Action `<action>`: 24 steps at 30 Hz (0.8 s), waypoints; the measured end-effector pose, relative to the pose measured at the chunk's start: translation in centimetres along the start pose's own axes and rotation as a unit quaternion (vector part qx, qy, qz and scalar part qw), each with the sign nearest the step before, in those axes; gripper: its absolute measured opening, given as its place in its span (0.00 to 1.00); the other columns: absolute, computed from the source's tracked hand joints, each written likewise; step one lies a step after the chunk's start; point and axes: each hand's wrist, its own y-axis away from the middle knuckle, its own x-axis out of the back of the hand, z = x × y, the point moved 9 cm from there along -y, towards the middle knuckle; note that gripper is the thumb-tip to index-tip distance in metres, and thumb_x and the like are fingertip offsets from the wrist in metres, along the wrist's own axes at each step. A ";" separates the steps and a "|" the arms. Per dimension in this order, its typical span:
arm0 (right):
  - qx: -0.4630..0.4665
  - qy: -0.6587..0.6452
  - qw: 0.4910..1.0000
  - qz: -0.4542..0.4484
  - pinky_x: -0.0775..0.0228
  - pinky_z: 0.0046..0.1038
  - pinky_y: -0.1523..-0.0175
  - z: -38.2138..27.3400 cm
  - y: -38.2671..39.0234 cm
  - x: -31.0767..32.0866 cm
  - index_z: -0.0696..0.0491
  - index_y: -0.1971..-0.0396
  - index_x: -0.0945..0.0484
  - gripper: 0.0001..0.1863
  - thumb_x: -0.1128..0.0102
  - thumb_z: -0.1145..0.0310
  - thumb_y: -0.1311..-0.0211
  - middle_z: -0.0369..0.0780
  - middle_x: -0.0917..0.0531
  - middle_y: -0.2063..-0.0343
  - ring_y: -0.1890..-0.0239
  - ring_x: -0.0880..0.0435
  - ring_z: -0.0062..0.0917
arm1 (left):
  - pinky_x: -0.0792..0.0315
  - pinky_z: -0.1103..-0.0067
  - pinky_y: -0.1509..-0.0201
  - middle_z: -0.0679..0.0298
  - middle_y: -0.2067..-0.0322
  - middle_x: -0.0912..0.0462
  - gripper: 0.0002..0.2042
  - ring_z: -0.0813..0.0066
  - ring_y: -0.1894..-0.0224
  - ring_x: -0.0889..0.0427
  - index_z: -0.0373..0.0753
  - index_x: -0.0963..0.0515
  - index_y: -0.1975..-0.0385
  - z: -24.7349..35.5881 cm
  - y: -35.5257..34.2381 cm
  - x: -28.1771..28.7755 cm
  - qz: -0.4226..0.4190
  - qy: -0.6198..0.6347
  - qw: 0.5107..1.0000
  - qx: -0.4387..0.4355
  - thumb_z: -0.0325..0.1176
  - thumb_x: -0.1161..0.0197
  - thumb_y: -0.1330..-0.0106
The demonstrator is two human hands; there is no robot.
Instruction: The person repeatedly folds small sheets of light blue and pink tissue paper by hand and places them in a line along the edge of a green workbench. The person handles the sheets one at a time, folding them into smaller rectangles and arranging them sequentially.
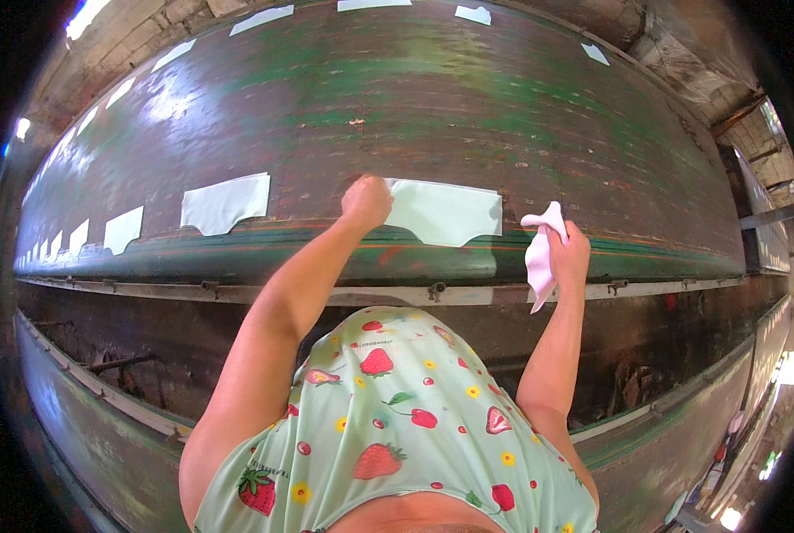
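The left hand [368,201], fist curled, meets a white cloth [446,211] on the table [308,133]; the right hand [571,255] grips pink cloth [540,265].

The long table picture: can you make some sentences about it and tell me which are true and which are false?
1. The right hand holds a pinkish cloth piece. True.
2. The shirt has stripes. False: it has fruit and flowers.
3. The left hand is on the shirt. False: it is at the left end of a flat pale piece.
4. The table is all white. False: it looks brown and green.
5. More pale pieces lie on the table. True.
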 end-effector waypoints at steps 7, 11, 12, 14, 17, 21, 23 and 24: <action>0.080 0.236 0.967 0.049 0.25 0.43 0.37 -0.8 -3.3 -2.0 0.51 0.50 0.14 0.16 0.33 0.68 0.38 0.48 0.13 0.51 0.43 0.18 0.45 | 0.21 0.62 0.50 0.52 0.59 0.12 0.11 0.53 0.56 0.12 0.37 0.14 0.61 2.9 3.0 0.5 0.015 0.069 0.984 -0.165 0.36 0.27 0.38; 0.181 0.079 0.980 -0.030 0.25 0.41 0.37 -4.9 -4.5 -8.8 0.53 0.49 0.14 0.17 0.34 0.70 0.38 0.48 0.13 0.53 0.42 0.18 0.44 | 0.20 0.66 0.56 0.51 0.67 0.11 0.08 0.59 0.63 0.11 0.34 0.16 0.62 0.7 6.3 -1.7 -0.143 0.264 0.948 -0.105 0.31 0.31 0.36; 0.184 0.087 0.975 -0.085 0.25 0.42 0.36 -5.5 -4.4 -10.9 0.53 0.49 0.14 0.17 0.32 0.67 0.37 0.49 0.14 0.50 0.42 0.18 0.45 | 0.24 0.77 0.63 0.62 0.71 0.14 0.08 0.81 0.66 0.19 0.29 0.18 0.65 0.6 7.1 -0.4 -0.077 0.322 0.932 -0.149 0.29 0.32 0.31; 0.187 0.167 0.965 -0.081 0.24 0.43 0.37 -6.8 -4.5 -13.3 0.53 0.49 0.14 0.17 0.32 0.65 0.36 0.49 0.15 0.49 0.43 0.18 0.46 | 0.24 0.76 0.63 0.62 0.72 0.14 0.09 0.80 0.67 0.18 0.29 0.17 0.64 -3.7 7.0 0.7 -0.036 0.259 0.963 -0.068 0.30 0.32 0.30; 0.181 0.268 0.941 -0.096 0.22 0.46 0.40 -7.5 -5.2 -15.2 0.52 0.56 0.12 0.13 0.29 0.61 0.36 0.47 0.16 0.50 0.44 0.18 0.46 | 0.23 0.71 0.61 0.57 0.73 0.13 0.12 0.72 0.66 0.14 0.29 0.17 0.64 -10.2 6.7 5.2 0.107 0.243 0.964 -0.004 0.35 0.29 0.30; 0.180 0.268 0.933 -0.159 0.22 0.47 0.44 -6.9 -6.2 -16.4 0.52 0.68 0.15 0.09 0.28 0.62 0.38 0.46 0.17 0.54 0.46 0.17 0.44 | 0.21 0.62 0.53 0.50 0.64 0.11 0.14 0.55 0.58 0.11 0.33 0.16 0.57 -15.2 7.6 9.0 0.121 0.028 0.991 0.049 0.36 0.28 0.35; 0.173 0.274 0.925 -0.198 0.22 0.47 0.43 -6.3 -6.3 -17.3 0.52 0.68 0.15 0.08 0.30 0.64 0.38 0.46 0.17 0.54 0.47 0.17 0.44 | 0.21 0.59 0.49 0.48 0.56 0.11 0.15 0.48 0.53 0.12 0.35 0.16 0.53 -15.6 8.3 9.5 0.131 -0.023 0.989 0.060 0.36 0.28 0.36; 0.190 0.243 0.937 -0.165 0.22 0.47 0.44 -6.8 -6.5 -17.1 0.52 0.67 0.14 0.08 0.31 0.63 0.37 0.47 0.16 0.55 0.47 0.17 0.45 | 0.22 0.60 0.42 0.51 0.49 0.13 0.16 0.48 0.45 0.15 0.38 0.16 0.50 -15.8 8.7 9.5 0.161 0.022 0.982 0.096 0.34 0.29 0.37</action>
